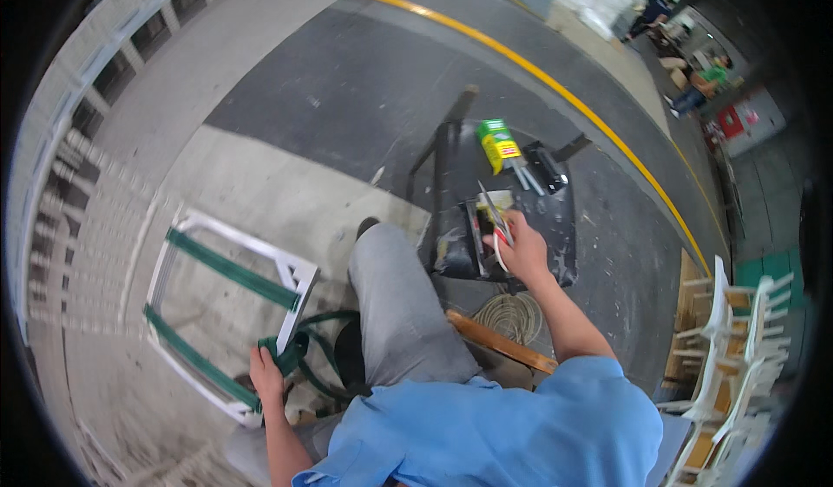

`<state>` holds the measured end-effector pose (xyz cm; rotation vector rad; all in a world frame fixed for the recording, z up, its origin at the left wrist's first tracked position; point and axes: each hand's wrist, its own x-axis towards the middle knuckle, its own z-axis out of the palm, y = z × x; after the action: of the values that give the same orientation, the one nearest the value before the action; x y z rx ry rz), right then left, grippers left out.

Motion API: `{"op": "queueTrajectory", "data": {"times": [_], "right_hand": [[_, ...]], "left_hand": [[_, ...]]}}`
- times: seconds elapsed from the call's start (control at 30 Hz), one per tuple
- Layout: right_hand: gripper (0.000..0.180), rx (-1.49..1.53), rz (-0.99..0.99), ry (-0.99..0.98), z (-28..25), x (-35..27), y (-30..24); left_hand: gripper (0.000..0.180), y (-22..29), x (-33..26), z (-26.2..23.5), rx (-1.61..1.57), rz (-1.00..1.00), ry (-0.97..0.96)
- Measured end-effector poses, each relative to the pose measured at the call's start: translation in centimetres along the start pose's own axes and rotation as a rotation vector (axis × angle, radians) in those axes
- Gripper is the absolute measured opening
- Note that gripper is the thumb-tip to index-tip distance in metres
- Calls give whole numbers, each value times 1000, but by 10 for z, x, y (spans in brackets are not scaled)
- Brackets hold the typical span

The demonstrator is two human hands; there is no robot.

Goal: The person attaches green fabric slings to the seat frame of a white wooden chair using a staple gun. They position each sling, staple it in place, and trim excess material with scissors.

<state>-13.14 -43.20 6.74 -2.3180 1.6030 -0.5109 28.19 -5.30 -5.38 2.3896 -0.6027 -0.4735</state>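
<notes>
My right hand (526, 253) is closed on a pair of scissors (491, 205) with red-and-white handles, held over a black stool (457, 166). The blades point away from me. At lower left my left hand (267, 374) grips dark green webbing (291, 353), whose loose loops trail toward my leg. Beside that hand a white frame (232, 242) leans near my legs, with two green strips (232, 270) stretched across it. On the stool lie a green-and-yellow box (498, 144) with grey sticks poking out, a black object (547, 168) and a small open tray (475, 224), partly hidden by my right hand.
Coiled pale rope or cable (510, 320) lies on the floor beside a wooden bar (499, 341). White chair-like frames (733, 348) are stacked at the right. A row of white slatted pieces (91, 62) lines the left. A yellow floor line (521, 62) curves past; people (703, 86) sit far right.
</notes>
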Motion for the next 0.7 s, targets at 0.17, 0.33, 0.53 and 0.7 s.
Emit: {"op": "queueTrajectory", "data": {"times": [0.17,0.33,0.53,0.7], "right_hand": [[48,-224,269,77,-25,-67,112],[37,-240,160,113,-16,-49,95],[29,127,-197,189,10,-1,-22],[36,445,-507,-370,77,-6,-173]], "left_hand": [[37,35,-1,19,140,115,7],[35,44,-3,12,217,53,60],[33,49,-14,13,192,39,83],[41,56,-11,-11,-527,42,73]]}}
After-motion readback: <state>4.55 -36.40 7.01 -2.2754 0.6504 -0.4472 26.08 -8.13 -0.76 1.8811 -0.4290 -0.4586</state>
